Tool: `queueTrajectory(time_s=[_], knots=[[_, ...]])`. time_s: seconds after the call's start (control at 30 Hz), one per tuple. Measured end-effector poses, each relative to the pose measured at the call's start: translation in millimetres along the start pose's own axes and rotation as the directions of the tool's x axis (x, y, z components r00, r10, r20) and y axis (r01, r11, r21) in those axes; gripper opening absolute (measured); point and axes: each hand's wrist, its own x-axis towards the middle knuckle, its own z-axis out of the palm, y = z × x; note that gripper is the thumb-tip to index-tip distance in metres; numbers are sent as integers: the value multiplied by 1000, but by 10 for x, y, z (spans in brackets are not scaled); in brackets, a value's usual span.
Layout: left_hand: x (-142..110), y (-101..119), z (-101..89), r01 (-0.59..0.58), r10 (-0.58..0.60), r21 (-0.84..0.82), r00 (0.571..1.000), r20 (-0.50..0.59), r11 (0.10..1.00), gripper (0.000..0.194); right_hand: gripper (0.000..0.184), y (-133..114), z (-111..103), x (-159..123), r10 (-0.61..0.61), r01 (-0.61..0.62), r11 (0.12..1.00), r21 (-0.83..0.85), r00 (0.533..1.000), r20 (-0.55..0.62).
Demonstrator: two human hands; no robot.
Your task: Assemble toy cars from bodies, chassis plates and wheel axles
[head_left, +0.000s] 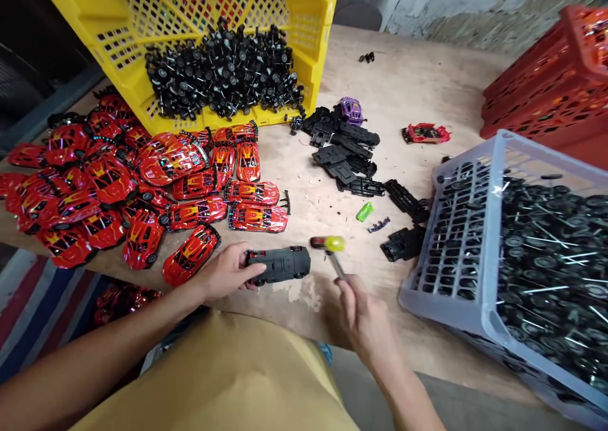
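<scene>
My left hand (232,268) grips one end of a toy car (285,264), which lies upside down on the wooden table with its black underside facing up. Its wheels show along the sides. In my right hand (363,311) is a small hammer (332,244) with a yellow face and a dark, reddish other end. The hammer head is raised just right of the car and does not touch it. Several finished-looking red toy cars (258,217) lie to the left of my left hand, some stacked in a heap (109,176).
A tipped yellow crate (318,57) spills black wheel axles (228,70) at the back. Black car bases (349,149), a purple car body (351,110) and a red body (426,133) lie mid-table. On the right stand a clear wheel crate (491,228) and a red crate (527,80).
</scene>
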Motion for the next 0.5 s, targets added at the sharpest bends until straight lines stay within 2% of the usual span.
queueTrajectory(time_s=[0.07, 0.13, 0.17, 0.23, 0.3, 0.33, 0.4, 0.5], knots=[[-71, -35, -9, -165, 186, 207, 979, -88, 964, 25, 42, 111, -46, 51, 62, -77, 990, -120, 990, -128], [-142, -37, -27, -320, 418, 450, 898, -136, 834, 21, 33, 175, -69, 98, 128, -165, 950, -265, 980, -150], [-169, -25, -39, -382, 530, 553, 838, -129, 740, 18, 28, 185, -68, 117, 157, -191, 929, -318, 979, -129], [-197, 11, -68, -483, 720, 695, 690, -71, 532, 12, 22, 167, -47, 143, 198, -221, 903, -370, 975, -99], [-194, 41, -97, -532, 838, 768, 545, -10, 355, 10, 23, 129, -14, 146, 212, -233, 896, -377, 972, -96], [-186, 46, -110, -540, 869, 787, 495, 11, 298, 12, 24, 116, 3, 141, 214, -237, 896, -376, 971, -101], [-169, 35, -132, -543, 897, 807, 441, 36, 235, 17, 26, 121, 43, 128, 216, -243, 896, -372, 970, -114], [-162, -13, -157, -554, 907, 806, 417, 53, 207, 23, 26, 188, 101, 138, 154, -198, 916, -349, 977, -150]])
